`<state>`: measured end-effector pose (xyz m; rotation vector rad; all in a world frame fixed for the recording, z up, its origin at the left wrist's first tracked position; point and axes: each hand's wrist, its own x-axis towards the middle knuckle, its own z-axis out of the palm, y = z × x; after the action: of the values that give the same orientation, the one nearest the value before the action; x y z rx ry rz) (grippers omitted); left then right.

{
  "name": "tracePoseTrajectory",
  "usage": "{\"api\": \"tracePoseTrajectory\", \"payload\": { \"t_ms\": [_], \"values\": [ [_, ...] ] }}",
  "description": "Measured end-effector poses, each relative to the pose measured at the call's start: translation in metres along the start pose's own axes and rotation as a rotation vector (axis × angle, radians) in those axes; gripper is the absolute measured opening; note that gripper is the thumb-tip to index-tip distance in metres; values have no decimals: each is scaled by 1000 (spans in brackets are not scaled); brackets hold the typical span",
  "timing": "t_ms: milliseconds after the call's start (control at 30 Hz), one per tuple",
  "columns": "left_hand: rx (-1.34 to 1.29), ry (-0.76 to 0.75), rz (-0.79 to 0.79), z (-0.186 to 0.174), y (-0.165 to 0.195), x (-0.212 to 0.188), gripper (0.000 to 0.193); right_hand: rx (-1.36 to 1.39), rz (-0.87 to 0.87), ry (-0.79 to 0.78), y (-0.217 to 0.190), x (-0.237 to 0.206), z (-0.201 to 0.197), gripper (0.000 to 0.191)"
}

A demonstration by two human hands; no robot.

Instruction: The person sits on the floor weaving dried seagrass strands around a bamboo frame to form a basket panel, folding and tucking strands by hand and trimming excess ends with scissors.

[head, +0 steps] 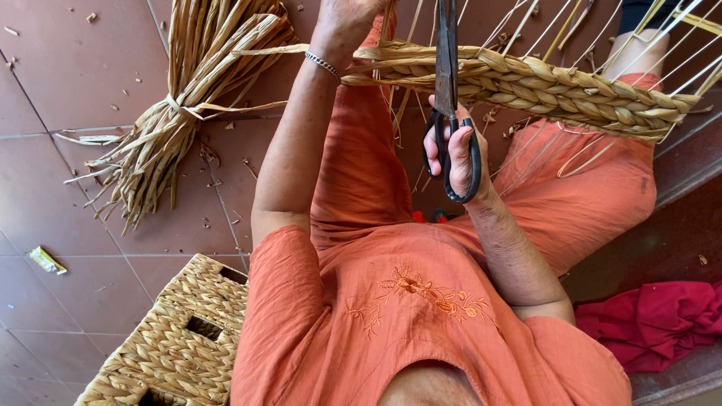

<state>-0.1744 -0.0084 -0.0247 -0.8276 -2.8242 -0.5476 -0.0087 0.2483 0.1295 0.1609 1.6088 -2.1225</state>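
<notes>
Step in hand: while your left hand steadies the braided straw rim, you are trimming it, by the look of things.
Right hand: your right hand is clenched through the loops of the black scissors, blades pointing up across the braid.
Left hand: its fingers run out of view; I cannot tell its grip.
Rim: it lies across your lap, thin stakes rising from it.
Next move: it calls for placing the blades on a loose end only, clear of the braid.
Nearby: a straw bundle and a woven basket sit on the floor.
</notes>
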Motion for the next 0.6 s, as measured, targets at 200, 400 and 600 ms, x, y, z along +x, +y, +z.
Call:
{"api": "tracePoseTrajectory", "payload": {
  "t_ms": [200,400,600],
  "values": [
    [-1084,-129,-685,-14,17,4,25,13,17,2,-3,2,0,95],
    [-1117,-23,-792,-36,37,17,23,-11,29,-20,-1,1,0,97],
    [-752,247,-523,-26,34,16,22,-42,27,8,0,-3,-2,98]
  ]
}}
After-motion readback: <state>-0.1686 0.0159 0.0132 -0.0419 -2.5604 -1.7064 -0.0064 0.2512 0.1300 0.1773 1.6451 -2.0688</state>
